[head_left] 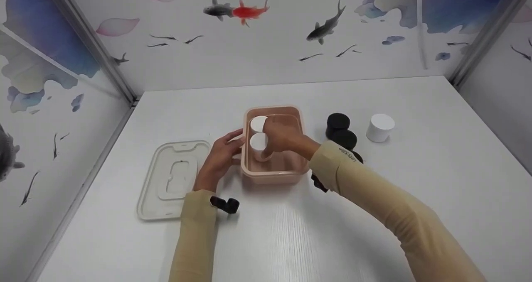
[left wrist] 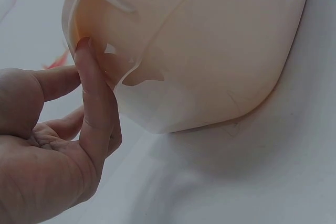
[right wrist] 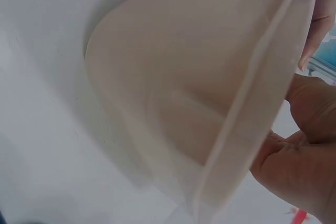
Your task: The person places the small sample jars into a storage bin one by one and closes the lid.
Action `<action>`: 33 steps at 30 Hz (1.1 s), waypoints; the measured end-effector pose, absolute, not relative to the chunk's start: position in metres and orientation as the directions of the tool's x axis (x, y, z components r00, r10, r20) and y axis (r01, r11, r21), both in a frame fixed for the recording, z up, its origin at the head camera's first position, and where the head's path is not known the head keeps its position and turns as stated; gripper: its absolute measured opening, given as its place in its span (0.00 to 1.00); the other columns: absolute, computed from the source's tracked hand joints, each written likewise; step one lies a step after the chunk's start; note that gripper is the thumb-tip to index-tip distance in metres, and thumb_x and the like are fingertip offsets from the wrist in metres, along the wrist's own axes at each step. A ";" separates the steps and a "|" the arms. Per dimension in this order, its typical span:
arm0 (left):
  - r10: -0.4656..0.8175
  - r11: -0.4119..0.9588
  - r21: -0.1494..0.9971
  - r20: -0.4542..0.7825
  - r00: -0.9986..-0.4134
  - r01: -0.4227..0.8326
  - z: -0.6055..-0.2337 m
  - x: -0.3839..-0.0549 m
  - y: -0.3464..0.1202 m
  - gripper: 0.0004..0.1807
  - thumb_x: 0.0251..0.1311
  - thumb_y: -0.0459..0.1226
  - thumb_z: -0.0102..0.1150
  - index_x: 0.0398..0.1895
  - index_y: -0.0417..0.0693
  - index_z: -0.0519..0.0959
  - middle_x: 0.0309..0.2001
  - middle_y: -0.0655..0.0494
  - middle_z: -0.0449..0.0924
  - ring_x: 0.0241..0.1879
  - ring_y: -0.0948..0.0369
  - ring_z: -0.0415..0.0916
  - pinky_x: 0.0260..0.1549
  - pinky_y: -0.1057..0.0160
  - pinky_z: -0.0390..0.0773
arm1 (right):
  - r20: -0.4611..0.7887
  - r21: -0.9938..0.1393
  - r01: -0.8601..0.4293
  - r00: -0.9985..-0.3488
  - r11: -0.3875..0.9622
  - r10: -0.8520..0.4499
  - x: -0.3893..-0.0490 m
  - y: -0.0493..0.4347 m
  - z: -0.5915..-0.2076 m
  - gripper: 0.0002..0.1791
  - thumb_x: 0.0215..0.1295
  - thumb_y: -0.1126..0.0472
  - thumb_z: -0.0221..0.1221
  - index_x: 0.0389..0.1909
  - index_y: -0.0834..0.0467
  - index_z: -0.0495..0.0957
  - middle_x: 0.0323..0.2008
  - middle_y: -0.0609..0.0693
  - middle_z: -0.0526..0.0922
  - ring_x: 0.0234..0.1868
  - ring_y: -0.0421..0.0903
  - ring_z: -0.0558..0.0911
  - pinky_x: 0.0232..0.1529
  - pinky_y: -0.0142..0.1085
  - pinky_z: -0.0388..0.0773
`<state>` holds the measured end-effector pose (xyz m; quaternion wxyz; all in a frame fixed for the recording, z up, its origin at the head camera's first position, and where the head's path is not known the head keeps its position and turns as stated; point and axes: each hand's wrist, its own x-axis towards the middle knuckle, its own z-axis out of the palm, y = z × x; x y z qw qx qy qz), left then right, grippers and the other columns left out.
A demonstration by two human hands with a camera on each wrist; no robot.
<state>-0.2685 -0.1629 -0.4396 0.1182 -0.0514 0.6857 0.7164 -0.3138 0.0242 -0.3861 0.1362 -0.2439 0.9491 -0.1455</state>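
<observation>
A pink plastic container (head_left: 272,178) stands on the table with its top uncovered. My right hand (head_left: 284,136) reaches into it and grips the nearer white cylinder (head_left: 259,141) at the container's left side. Just behind that one is another white cylinder (head_left: 258,123), partly covered by the same hand. Some right fingertips are hidden between the two cylinders. My left hand (head_left: 220,157) rests against the container's left wall, fingers extended and touching just under the rim. In the left wrist view, the left fingers (left wrist: 97,103) lie along the outside of the translucent wall.
A pale rectangular lid (head_left: 149,190) lies flat left of the container, partly behind the left hand. To the right are black cylinders (head_left: 338,122), partly covered by the right sleeve, and a single white cylinder (head_left: 380,128). Printed panels (head_left: 266,57) enclose the table's back and sides.
</observation>
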 end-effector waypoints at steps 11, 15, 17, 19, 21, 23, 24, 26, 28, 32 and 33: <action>0.093 -0.051 0.963 -0.259 -0.961 -0.264 -0.438 -0.269 -0.162 0.27 0.72 0.41 0.55 0.73 0.52 0.67 0.63 0.43 0.78 0.52 0.56 0.83 0.35 0.61 0.86 | -0.194 -0.475 -0.349 -0.854 0.808 -0.483 -0.302 0.031 -0.362 0.39 0.53 0.58 0.76 0.64 0.67 0.72 0.60 0.60 0.79 0.57 0.52 0.79 0.64 0.44 0.75; 0.093 -0.044 0.962 -0.266 -0.959 -0.271 -0.438 -0.270 -0.163 0.27 0.72 0.41 0.55 0.73 0.52 0.67 0.63 0.44 0.78 0.53 0.55 0.82 0.36 0.61 0.86 | -0.134 -0.493 -0.375 -0.859 0.785 -0.495 -0.298 0.037 -0.353 0.37 0.53 0.57 0.76 0.63 0.62 0.75 0.61 0.57 0.81 0.60 0.52 0.80 0.63 0.45 0.76; 0.095 -0.034 0.962 -0.267 -0.959 -0.271 -0.438 -0.271 -0.163 0.27 0.73 0.42 0.55 0.73 0.53 0.66 0.63 0.44 0.78 0.54 0.55 0.81 0.36 0.61 0.86 | -0.096 -0.524 -0.385 -0.860 0.760 -0.501 -0.297 0.041 -0.349 0.34 0.54 0.57 0.75 0.61 0.61 0.77 0.59 0.57 0.82 0.58 0.52 0.81 0.60 0.45 0.78; 0.093 -0.027 0.962 -0.269 -0.959 -0.272 -0.439 -0.271 -0.163 0.27 0.73 0.42 0.55 0.73 0.53 0.66 0.63 0.45 0.77 0.54 0.55 0.81 0.37 0.61 0.86 | -0.076 -0.580 -0.372 -0.861 0.725 -0.503 -0.296 0.047 -0.344 0.32 0.55 0.58 0.74 0.60 0.62 0.77 0.57 0.58 0.82 0.58 0.53 0.81 0.59 0.45 0.78; 0.090 -0.021 0.961 -0.273 -0.958 -0.276 -0.439 -0.270 -0.163 0.27 0.73 0.42 0.55 0.73 0.53 0.66 0.64 0.45 0.77 0.54 0.55 0.81 0.37 0.61 0.86 | -0.070 -0.635 -0.353 -0.860 0.687 -0.506 -0.294 0.053 -0.341 0.30 0.57 0.58 0.73 0.60 0.62 0.76 0.56 0.59 0.82 0.58 0.54 0.80 0.60 0.45 0.77; 0.087 -0.020 0.960 -0.277 -0.957 -0.280 -0.439 -0.270 -0.163 0.27 0.73 0.42 0.54 0.73 0.54 0.66 0.64 0.46 0.77 0.54 0.56 0.81 0.36 0.62 0.86 | -0.081 -0.701 -0.312 -0.858 0.641 -0.507 -0.292 0.059 -0.337 0.28 0.59 0.60 0.71 0.59 0.64 0.75 0.56 0.60 0.80 0.60 0.54 0.78 0.62 0.45 0.77; 0.087 -0.020 0.960 -0.277 -0.957 -0.280 -0.439 -0.270 -0.163 0.27 0.73 0.42 0.54 0.73 0.54 0.66 0.64 0.46 0.77 0.53 0.56 0.81 0.36 0.62 0.86 | -0.082 -0.726 -0.300 -0.856 0.619 -0.511 -0.291 0.062 -0.336 0.28 0.60 0.60 0.70 0.59 0.65 0.75 0.56 0.61 0.80 0.60 0.54 0.78 0.63 0.45 0.77; 0.090 -0.022 0.961 -0.274 -0.958 -0.277 -0.439 -0.270 -0.163 0.27 0.73 0.42 0.54 0.73 0.53 0.66 0.64 0.45 0.77 0.52 0.57 0.81 0.36 0.62 0.86 | -0.075 -0.756 -0.289 -0.854 0.587 -0.516 -0.290 0.068 -0.333 0.27 0.61 0.61 0.69 0.59 0.64 0.75 0.56 0.60 0.81 0.61 0.54 0.79 0.63 0.45 0.77; 0.091 -0.023 0.962 -0.268 -0.959 -0.271 -0.439 -0.270 -0.163 0.27 0.73 0.41 0.54 0.73 0.53 0.66 0.63 0.45 0.78 0.51 0.58 0.82 0.36 0.62 0.86 | -0.065 -0.780 -0.279 -0.855 0.560 -0.515 -0.288 0.074 -0.331 0.25 0.62 0.61 0.69 0.58 0.64 0.76 0.55 0.60 0.81 0.60 0.53 0.80 0.63 0.44 0.77; 0.086 -0.031 0.963 -0.263 -0.961 -0.267 -0.438 -0.270 -0.162 0.26 0.73 0.41 0.54 0.73 0.53 0.67 0.62 0.44 0.78 0.50 0.58 0.82 0.35 0.62 0.86 | -0.050 -0.814 -0.254 -0.865 0.522 -0.499 -0.283 0.086 -0.327 0.24 0.63 0.61 0.68 0.58 0.62 0.77 0.54 0.59 0.82 0.58 0.52 0.81 0.61 0.43 0.79; 0.082 -0.030 0.963 -0.265 -0.961 -0.268 -0.438 -0.270 -0.161 0.26 0.73 0.41 0.54 0.73 0.53 0.67 0.62 0.45 0.79 0.50 0.58 0.82 0.35 0.62 0.86 | -0.044 -0.821 -0.249 -0.869 0.514 -0.492 -0.281 0.089 -0.326 0.24 0.63 0.61 0.67 0.59 0.62 0.77 0.55 0.59 0.82 0.57 0.51 0.81 0.60 0.43 0.79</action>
